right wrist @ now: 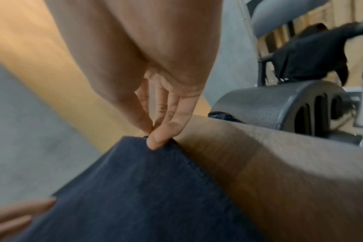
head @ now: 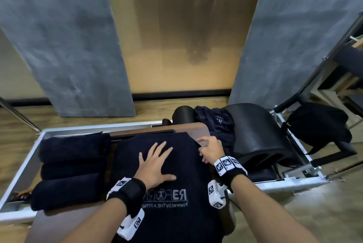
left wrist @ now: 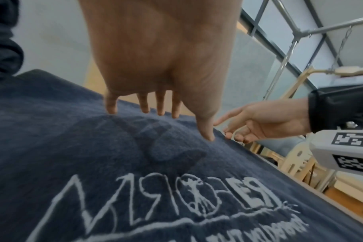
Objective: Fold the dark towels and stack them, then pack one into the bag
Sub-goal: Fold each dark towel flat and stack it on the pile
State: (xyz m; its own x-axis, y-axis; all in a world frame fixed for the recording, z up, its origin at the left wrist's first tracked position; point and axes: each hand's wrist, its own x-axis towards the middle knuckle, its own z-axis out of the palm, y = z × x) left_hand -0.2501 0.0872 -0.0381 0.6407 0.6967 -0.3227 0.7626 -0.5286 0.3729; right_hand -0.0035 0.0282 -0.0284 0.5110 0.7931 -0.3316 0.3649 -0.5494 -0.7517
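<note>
Left hand (head: 155, 166) flat, fingers spread, pressing dark towel (head: 167, 189) onto brown surface (right wrist: 280, 163). Right hand (head: 211, 149) pinching towel's far right corner. 3 rolled towels (head: 72, 168) just left.

A: R hand (right wrist: 155, 114)?
B: Thumb & fingers pinching dark towel (right wrist: 135, 188) corner, just below hand.
A: Else?
B: Brown table (right wrist: 280, 163) to its right, black foam arc (right wrist: 269, 104) beyond.
</note>
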